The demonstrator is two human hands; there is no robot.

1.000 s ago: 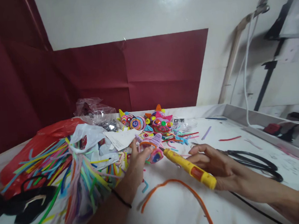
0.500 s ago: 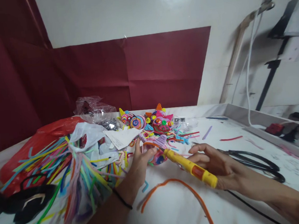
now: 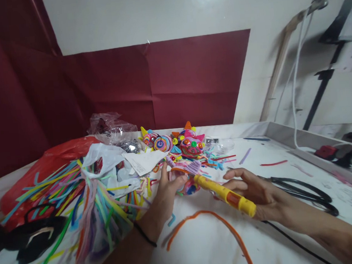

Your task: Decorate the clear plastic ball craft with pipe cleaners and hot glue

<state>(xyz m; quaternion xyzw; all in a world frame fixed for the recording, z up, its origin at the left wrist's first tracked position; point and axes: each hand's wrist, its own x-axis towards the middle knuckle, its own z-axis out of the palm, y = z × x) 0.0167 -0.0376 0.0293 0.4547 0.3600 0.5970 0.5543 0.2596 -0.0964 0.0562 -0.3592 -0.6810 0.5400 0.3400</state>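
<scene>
Yellow tool [image 3: 226,195] gripped in right hand [image 3: 255,193], tip at pipe-cleaner figure [image 3: 184,176] pinched by left hand [image 3: 165,192]. Tip probably hot: fingers could be burned.

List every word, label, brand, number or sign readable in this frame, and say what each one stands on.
None can be read.
White paper slip beside the left hand: faint print, too small and blurred.
Yellow and orange pen-shaped tool in the right hand: no legible marking.
Crumpled clear plastic bag: dark shape inside, no readable text.
</scene>
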